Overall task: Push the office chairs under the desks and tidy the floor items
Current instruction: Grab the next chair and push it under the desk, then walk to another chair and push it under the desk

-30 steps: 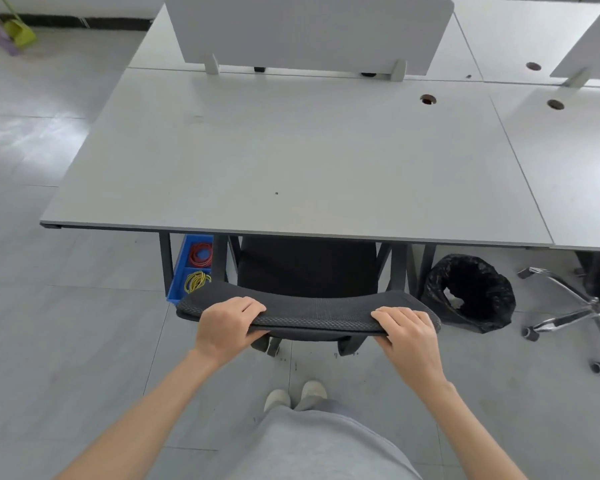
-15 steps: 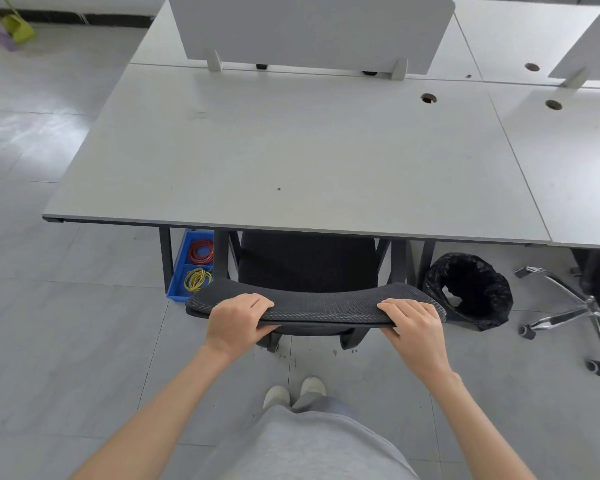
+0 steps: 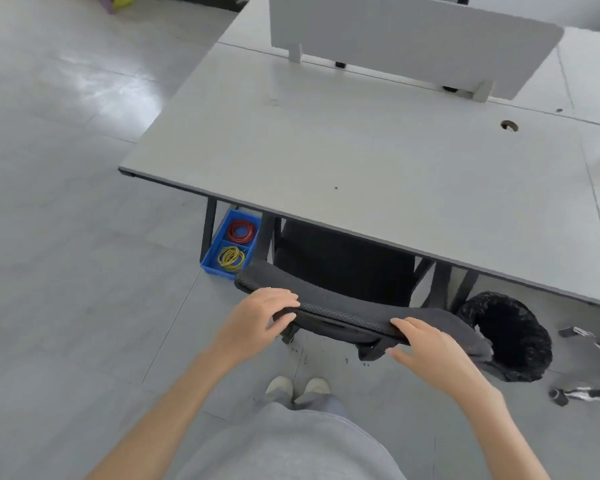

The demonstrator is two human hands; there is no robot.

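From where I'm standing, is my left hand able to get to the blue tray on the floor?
Probably yes: the blue tray pokes out from under the desk edge, left of the chair back that the left hand grips. You'd have to bend down.
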